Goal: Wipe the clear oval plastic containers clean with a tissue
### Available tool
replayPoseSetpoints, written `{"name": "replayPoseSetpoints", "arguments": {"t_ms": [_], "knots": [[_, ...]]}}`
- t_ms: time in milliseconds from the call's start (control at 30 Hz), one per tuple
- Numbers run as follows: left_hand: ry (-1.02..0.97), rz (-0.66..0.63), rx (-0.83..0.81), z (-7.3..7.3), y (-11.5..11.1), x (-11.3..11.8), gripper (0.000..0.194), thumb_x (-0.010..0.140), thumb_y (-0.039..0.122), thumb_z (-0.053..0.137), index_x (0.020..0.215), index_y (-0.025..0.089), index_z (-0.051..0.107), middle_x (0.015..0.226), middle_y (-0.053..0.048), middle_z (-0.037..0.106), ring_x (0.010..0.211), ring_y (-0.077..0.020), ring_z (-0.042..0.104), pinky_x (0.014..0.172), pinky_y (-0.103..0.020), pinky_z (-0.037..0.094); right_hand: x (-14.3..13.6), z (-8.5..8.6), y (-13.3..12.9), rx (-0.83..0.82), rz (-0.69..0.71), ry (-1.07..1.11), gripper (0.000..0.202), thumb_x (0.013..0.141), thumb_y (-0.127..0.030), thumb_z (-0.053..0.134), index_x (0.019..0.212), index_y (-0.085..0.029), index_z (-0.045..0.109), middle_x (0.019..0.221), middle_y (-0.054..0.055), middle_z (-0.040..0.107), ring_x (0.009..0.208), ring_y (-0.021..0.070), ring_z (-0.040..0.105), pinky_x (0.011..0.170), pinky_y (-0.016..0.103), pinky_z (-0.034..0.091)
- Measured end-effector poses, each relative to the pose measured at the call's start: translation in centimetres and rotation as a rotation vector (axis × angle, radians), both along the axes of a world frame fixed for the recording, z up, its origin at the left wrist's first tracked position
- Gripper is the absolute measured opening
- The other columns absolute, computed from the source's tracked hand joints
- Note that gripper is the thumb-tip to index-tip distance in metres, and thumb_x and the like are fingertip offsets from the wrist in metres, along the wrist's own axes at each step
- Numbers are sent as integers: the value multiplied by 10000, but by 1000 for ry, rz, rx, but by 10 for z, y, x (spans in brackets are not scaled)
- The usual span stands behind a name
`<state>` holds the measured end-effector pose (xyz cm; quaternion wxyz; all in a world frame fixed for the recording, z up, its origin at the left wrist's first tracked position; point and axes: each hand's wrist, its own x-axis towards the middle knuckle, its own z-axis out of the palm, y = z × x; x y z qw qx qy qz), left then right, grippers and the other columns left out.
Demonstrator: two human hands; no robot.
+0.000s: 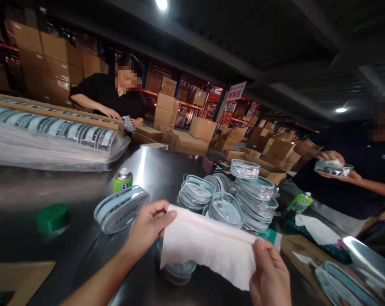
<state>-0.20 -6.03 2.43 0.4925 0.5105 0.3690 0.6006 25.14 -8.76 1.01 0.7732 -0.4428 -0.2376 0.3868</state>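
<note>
A white tissue [208,244] is stretched between my two hands above the dark table. My left hand [152,223] pinches its upper left corner, and my right hand [270,270] grips its right edge. Partly hidden under the tissue lies a clear pouch with light blue trim [179,272]. Beside my left hand stands another clear pouch [122,210] with blue trim and lettering that reads "beauty". Just beyond the tissue are several similar pouches, some in a tall stack [256,195] and some in lower piles [197,191].
A green-capped spray can [123,180] stands behind the lettered pouch. At left are a green lid [52,219] and a plastic-wrapped box of pouches [52,131]. Another spray can [301,202] and a tissue pack [320,233] are at right. Two people across the table handle pouches.
</note>
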Motion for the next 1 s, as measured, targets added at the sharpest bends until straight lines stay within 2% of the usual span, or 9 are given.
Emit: {"name": "replayPoseSetpoints", "arguments": {"t_ms": [33,100,233,433,600,767,867,933,1000], "knots": [[5,19,3,1,0,1,371,704,461,718,562,168,541,466,65,393,431,-72,323,419,-188,225,0,1,0,-15,-27,4,459,371,-402,922,652,-189,628,659,-15,634,591,121,558,525,208,460],[13,62,27,2,0,1,359,697,429,731,551,162,541,504,60,393,485,-76,339,453,-181,243,-1,1,0,-32,-69,7,475,358,-391,924,678,-185,641,600,-44,589,540,91,510,492,181,435],[21,109,47,0,0,3,328,704,403,733,569,158,560,579,39,450,568,-97,393,505,-179,299,-5,-1,0,-27,-81,20,497,346,-367,919,720,-186,646,661,-35,627,584,102,546,543,197,471],[18,128,28,-6,2,6,354,777,475,651,638,174,529,559,56,422,518,-92,370,473,-182,284,-8,-1,-2,-39,-88,0,479,371,-340,910,736,-187,640,678,-38,639,593,93,556,561,189,473],[48,211,54,-8,5,8,347,807,468,607,641,183,500,568,58,407,529,-96,376,483,-184,291,-10,-2,-5,-69,-11,-38,510,352,-365,920,711,-182,607,644,-31,622,595,112,560,557,209,478],[122,276,113,-9,5,9,316,846,425,542,643,194,468,575,57,380,545,-105,373,492,-196,282,-4,-11,4,-103,102,-178,600,385,-391,917,786,-231,500,564,-60,570,545,128,540,518,224,445],[187,251,160,-6,3,11,301,840,389,544,630,191,458,577,58,365,561,-104,361,504,-204,265,-6,-18,11,-58,59,-396,629,448,-435,886,922,-238,524,883,38,678,851,224,628,726,331,498],[234,174,185,-4,0,13,311,831,367,557,603,188,442,569,59,360,561,-100,349,506,-207,257,-16,-20,11,55,26,-677,645,575,-468,818,1103,-236,530,1199,99,612,1136,268,550,952,417,422],[270,72,190,-3,-2,14,317,841,359,550,599,185,441,565,60,367,552,-95,347,499,-206,258,-32,-19,10,157,111,-923,704,675,-448,757,1279,-249,455,1327,107,540,1264,270,460,1054,454,331]]}}
